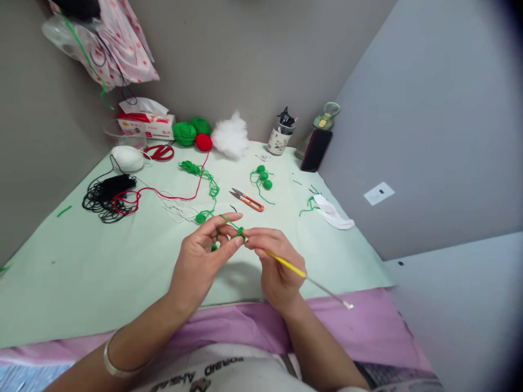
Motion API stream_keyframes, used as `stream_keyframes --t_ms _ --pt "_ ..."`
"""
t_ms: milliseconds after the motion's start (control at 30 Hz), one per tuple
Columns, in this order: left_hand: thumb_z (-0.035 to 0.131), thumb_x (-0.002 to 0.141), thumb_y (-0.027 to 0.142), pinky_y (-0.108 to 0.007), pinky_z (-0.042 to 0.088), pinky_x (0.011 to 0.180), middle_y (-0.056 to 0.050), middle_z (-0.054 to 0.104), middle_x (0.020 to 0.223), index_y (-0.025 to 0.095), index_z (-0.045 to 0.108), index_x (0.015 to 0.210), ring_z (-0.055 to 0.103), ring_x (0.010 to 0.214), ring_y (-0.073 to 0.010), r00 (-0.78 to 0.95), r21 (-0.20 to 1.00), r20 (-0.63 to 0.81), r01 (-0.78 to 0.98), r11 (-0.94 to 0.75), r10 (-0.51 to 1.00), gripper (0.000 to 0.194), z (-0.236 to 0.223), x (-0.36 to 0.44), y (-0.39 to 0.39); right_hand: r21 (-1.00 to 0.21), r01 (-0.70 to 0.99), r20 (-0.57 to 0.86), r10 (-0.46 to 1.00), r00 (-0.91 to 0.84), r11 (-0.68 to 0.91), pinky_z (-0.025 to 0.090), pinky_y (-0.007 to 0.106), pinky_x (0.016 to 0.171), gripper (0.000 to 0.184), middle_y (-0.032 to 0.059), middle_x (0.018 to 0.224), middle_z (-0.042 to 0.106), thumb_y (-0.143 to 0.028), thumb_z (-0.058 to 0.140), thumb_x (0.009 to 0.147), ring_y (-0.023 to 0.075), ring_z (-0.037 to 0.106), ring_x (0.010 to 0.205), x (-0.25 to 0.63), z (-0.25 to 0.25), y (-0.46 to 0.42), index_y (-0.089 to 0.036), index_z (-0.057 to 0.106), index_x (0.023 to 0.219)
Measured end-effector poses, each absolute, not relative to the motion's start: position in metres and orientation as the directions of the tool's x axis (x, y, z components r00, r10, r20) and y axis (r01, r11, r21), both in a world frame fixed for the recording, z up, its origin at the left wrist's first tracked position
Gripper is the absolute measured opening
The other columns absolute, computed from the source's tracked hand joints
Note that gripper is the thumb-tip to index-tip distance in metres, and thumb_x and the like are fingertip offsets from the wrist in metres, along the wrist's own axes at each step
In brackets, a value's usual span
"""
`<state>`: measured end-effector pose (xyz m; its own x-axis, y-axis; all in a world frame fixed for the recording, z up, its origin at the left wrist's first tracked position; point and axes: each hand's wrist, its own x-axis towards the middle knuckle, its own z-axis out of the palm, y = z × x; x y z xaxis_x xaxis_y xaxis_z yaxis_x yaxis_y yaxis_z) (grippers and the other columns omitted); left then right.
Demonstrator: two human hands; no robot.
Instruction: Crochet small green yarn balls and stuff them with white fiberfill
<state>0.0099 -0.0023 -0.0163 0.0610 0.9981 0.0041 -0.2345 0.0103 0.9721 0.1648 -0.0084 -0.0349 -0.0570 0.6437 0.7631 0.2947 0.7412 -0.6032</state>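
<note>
The yellow-handled tool (286, 264) is partly concealed by the right hand (281, 283), the bottle (326, 121) partly by the phone (316, 149); the spotted pink hanging (127, 51) is cropped by the upper edge, and small print on the tissue box (158, 129) cannot be read.

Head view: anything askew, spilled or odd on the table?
Yes: the black yarn at left sprawls in loose loops, with the red strand lying across it, so it looks tangled. A stray green snippet lies farther left. No spill visible.

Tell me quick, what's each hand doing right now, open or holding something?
Left hand: fingers partly bent, pinching a small green yarn piece.
Right hand: closed, holding a slim yellow-handled tool.
</note>
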Motion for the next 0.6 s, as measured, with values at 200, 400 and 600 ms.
stream_keyframes --t_ms 200,400,600 --pt "0.081 0.083 0.032 -0.023 0.044 0.076 0.003 0.056 0.077 0.029 0.074 0.124 0.052 0.074 -0.0111 0.288 0.829 -0.185 -0.467 0.306 0.940 0.042 -0.007 0.008 -0.001 -0.390 0.517 0.826 0.538 -0.171 0.762 0.062 0.037 0.081 0.051 0.0072 0.113 0.075 -0.005 0.062 0.092 0.0232 0.073 0.101 0.166 -0.036 -0.015 -0.035 0.067 0.134" --pt "0.083 0.079 0.027 -0.023 0.041 0.070 0.001 0.059 0.080 0.026 0.081 0.110 0.050 0.075 -0.0124 0.207 0.883 -0.130 -0.420 0.209 0.970 0.032 -0.003 0.000 0.004 -0.772 0.117 0.635 0.769 0.072 0.625 0.060 0.037 0.069 0.026 0.0045 0.093 0.076 -0.015 0.056 0.100 0.0189 0.070 0.077 0.168 -0.018 -0.010 -0.028 0.077 0.107" --pt "0.078 0.086 0.028 -0.026 0.043 0.077 0.000 0.067 0.091 0.031 0.082 0.104 0.054 0.083 -0.0144 0.109 0.980 0.036 -0.200 -0.013 0.993 0.019 -0.002 -0.005 0.002 -0.828 -0.082 0.541 0.829 0.142 0.555 0.054 0.033 0.059 0.021 0.0041 0.091 0.074 -0.019 0.060 0.099 0.0153 0.065 0.068 0.169 -0.013 -0.012 -0.027 0.079 0.101"
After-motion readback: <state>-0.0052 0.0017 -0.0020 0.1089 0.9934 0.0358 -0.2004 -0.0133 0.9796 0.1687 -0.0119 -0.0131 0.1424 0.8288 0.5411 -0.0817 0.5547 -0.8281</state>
